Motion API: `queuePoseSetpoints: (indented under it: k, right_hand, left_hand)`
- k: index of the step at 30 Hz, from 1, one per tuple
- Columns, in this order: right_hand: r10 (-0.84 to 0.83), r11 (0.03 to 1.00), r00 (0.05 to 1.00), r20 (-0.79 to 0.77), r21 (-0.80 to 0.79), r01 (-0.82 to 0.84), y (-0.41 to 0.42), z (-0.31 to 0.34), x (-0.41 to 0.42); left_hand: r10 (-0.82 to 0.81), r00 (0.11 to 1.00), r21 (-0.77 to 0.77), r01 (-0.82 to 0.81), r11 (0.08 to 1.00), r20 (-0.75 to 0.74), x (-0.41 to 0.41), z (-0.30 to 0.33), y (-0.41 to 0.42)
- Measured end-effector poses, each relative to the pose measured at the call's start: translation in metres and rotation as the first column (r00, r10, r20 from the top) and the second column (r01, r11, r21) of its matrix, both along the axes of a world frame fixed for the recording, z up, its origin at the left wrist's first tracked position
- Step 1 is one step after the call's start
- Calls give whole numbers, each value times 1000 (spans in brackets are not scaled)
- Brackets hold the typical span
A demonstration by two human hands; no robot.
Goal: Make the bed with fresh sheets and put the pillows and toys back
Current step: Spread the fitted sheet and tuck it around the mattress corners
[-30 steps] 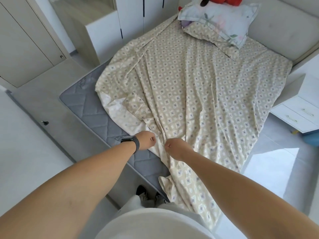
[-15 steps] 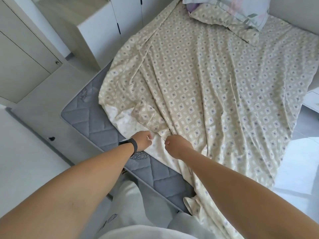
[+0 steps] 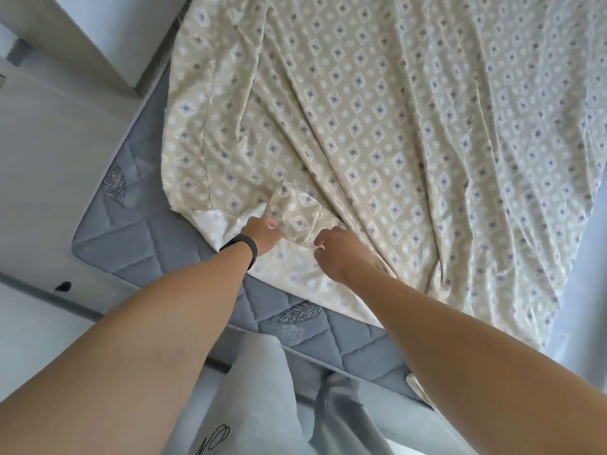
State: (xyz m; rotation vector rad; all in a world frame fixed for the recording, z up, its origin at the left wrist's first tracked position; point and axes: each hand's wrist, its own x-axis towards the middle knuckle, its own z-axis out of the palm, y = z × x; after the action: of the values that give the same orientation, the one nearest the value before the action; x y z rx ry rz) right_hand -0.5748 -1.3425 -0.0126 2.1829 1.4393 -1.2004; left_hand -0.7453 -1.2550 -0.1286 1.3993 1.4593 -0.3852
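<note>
Closer over the mattress (image 3: 108,238) now; left hand (image 3: 262,233) and right hand (image 3: 331,252) both pinch the sheet (image 3: 377,133) fold — best unfold it toward the bare corner

On my wrist sits a black band (image 3: 242,246) — thin and dark. I have on soft grey pants (image 3: 262,399), and there is some curly black writing (image 3: 210,438) on the near part of them, but I cannot read it. To the left of where I stand there is a pale grey floor (image 3: 39,172). A small black spot (image 3: 64,286) lies on the left, just beside a long grey line; I cannot tell what it is. Far off on the left stands a tall white cupboard (image 3: 108,37) — its side looks smooth and plain. On the far right the floor (image 3: 584,290) looks bright and a bit blue.
</note>
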Motion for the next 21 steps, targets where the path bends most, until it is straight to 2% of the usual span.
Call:
queuePoseSetpoints:
  k: [5, 7, 12, 14, 17, 19, 21]
  right_hand:
    - [-214, 977, 976, -48, -4, 214, -1, -39, 2]
    - [-252, 968, 967, -37, -23, 252, -5, -45, 4]
    - [-318, 947, 947, -50, -71, 314, -21, -47, 2]
    - [-325, 944, 945, -41, -74, 322, -25, -44, 1]
    - [-329, 943, 944, -27, -73, 326, -27, -32, 1]
    - [-311, 949, 950, -38, -61, 308, -26, -27, 2]
    - [-306, 952, 950, -57, -37, 305, -20, -27, 3]
  left_hand:
    - [-166, 983, 9, 167, 986, -76, 27, -48, 20]
    - [-190, 977, -14, 189, 982, -101, 36, -50, 26]
    - [-136, 986, -99, 126, 987, -95, 44, -69, 37]
    - [-168, 982, -115, 158, 981, -90, 47, -65, 41]
    - [-134, 984, -105, 122, 987, -117, 40, -48, 43]
    - [-47, 993, -80, 39, 996, -108, 32, -45, 46]
    - [17, 999, -145, -25, 989, -51, 29, -49, 52]
